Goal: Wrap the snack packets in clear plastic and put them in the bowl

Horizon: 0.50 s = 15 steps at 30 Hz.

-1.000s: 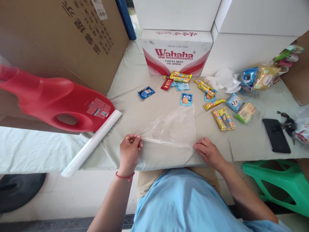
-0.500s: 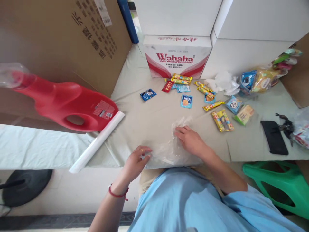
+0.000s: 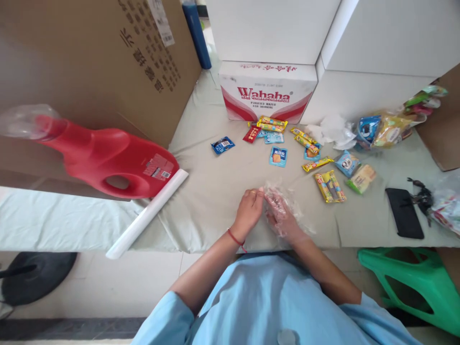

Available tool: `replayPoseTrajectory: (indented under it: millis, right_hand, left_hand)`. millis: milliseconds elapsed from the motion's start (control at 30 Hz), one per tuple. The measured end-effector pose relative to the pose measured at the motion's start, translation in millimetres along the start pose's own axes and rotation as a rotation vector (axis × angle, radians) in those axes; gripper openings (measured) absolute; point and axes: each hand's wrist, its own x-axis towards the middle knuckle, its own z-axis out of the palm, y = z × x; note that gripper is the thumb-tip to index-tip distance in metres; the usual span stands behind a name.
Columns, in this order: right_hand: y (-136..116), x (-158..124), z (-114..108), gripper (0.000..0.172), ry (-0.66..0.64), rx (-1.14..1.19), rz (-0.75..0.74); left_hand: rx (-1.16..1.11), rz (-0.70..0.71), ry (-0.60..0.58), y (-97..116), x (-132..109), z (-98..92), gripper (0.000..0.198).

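A crumpled sheet of clear plastic film is bunched over and around my right hand near the table's front edge. The fingers of that hand are closed in the film and show only partly through it. My left hand is right beside it, thumb and fingertips pinched together on the film's left edge. Just beyond the hands lies a blue snack packet. To their right is a yellow-wrapped snack pack.
A red jug and a white roll lie at the left by a big cardboard box. Several snack packets are in front of the Wahaha carton. At the right are a black phone, keys and a green stool.
My left hand has moved right and forward to meet my right hand and now pinches the film. The film, spread low on the table before, is now gathered around my right hand.
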Motion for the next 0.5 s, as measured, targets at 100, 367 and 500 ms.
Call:
replayPoseTrajectory:
  millis: [100, 367, 500]
  right_hand:
    - [-3.1, -1.3, 2.9, 0.071, -0.054, -0.109, 0.001]
    - [-5.9, 9.3, 4.3, 0.067, -0.209, -0.307, -0.018]
    - [7.6, 34.2, -9.2, 0.066, -0.078, -0.313, -0.081]
  left_hand:
    - [-0.017, -0.021, 0.178, 11.1, -3.0, 0.3, 0.032]
    - [0.209, -0.111, -0.075, 28.6, 45.5, -21.0, 0.031]
    - [-0.223, -0.168, -0.049, 8.2, 70.3, -34.5, 0.016]
